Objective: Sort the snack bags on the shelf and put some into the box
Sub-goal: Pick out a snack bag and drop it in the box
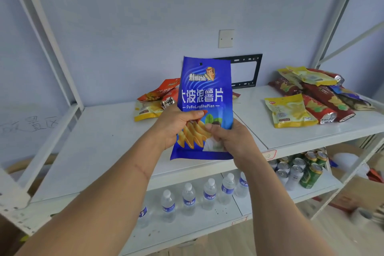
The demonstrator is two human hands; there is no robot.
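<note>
Both hands hold a flat, glossy blue foil bag of potato chips (204,97) upright above the front of the white metal shelf board (99,143), printed face toward the camera, probably so its label can be read before it is sorted. The left hand (176,127) grips the bag's left edge, thumb pressed across the front and fingers curled behind, out of sight. The right hand (230,139) pinches the lower right corner, thumb on the front and the other fingers wrapped round the back. Holding it at two low points keeps the limp bag from folding over.

Behind the bag, touching one another near the back of the shelf, lies a small heap of orange and yellow snack bags (154,100). Well apart on the right section sits a larger loose pile of red, yellow and blue bags (311,93), with one yellow bag (288,111) lying at its front. The sorting looks only partly done.

On the lower shelf stand clear plastic water bottles (188,197) in a row and a cluster of drink cans (299,169). A brown cardboard shape at the blurred right edge may be the box (353,191), though that is uncertain.
</note>
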